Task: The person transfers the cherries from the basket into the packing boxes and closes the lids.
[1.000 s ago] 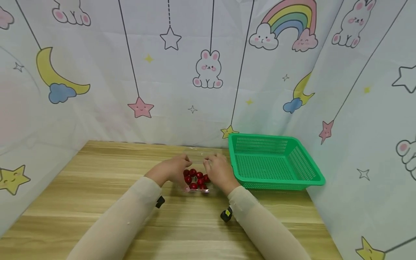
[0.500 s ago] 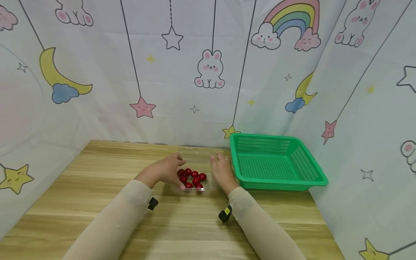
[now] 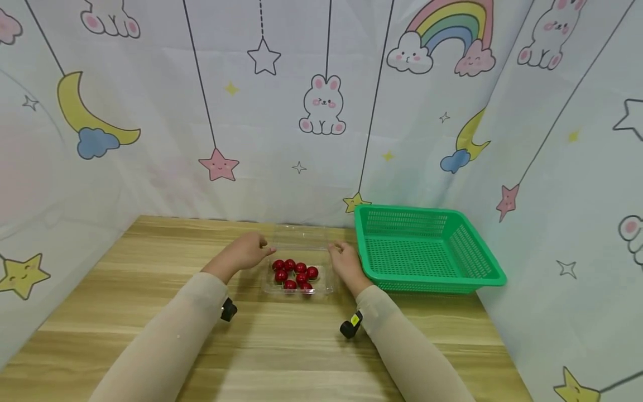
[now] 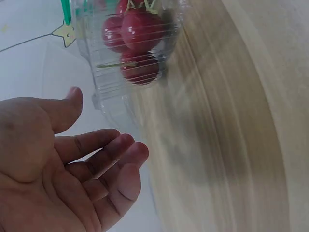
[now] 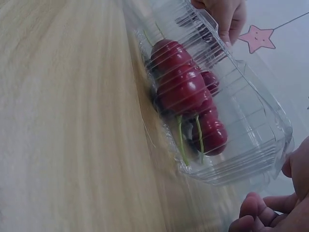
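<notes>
A clear plastic clamshell box [image 3: 325, 283] lies on the table with its lid [image 3: 300, 238] folded back towards the wall. Several red cherries [image 3: 300, 268] rest in its base; green stems [image 5: 199, 137] show through the side in the right wrist view. At the box's back left corner is my left hand [image 3: 245, 251], its thumb pointing at the hinge. In the left wrist view its fingers [image 4: 108, 147] are loosely bent and hold nothing. My right hand [image 3: 348, 267] is by the back right corner, thumb right at the rim, fingers relaxed below it.
A green plastic basket [image 3: 437, 283] stands close to the right of my right hand. Behind the wooden table [image 3: 281, 346] hangs a white cloth [image 3: 281, 190] printed with cartoons, which also lines both sides.
My left hand has left the box's front left side and moved back and left to the hinge corner. The right hand has drawn away from over the cherries to the right. The box has shifted slightly left.
</notes>
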A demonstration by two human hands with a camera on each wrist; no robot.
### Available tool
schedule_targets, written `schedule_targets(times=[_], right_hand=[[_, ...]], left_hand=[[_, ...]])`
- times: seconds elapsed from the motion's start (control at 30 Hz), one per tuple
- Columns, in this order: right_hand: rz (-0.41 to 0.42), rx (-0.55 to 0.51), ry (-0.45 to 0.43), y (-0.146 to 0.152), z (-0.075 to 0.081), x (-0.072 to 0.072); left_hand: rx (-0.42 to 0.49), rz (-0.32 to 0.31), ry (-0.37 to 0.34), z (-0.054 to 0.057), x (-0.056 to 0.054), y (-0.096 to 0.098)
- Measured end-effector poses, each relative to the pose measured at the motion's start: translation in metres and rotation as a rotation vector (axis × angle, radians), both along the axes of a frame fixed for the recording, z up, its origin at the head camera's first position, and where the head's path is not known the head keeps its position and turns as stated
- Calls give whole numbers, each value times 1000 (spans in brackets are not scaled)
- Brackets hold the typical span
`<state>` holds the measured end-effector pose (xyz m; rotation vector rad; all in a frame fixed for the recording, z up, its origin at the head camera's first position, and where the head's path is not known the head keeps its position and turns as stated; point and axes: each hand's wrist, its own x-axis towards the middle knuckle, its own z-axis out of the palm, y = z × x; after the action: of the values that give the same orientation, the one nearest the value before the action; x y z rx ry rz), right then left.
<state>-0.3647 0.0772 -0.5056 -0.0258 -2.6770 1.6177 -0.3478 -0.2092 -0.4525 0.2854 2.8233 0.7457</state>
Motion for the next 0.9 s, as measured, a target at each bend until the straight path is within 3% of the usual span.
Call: schedule_targets(times=[0.2, 0.37, 0.53, 0.9], right_hand=[[-5, -51, -64, 2, -4, 1], [9, -37, -53, 4, -7, 0], [12, -20, -25, 6, -6, -1], [13, -237, -54, 4, -6, 1]], left_hand=[[136, 52, -104, -8, -6, -6], [215, 84, -146, -10, -8, -5], [246, 102, -170, -9, -9, -4], [273, 116, -182, -8, -10, -2]])
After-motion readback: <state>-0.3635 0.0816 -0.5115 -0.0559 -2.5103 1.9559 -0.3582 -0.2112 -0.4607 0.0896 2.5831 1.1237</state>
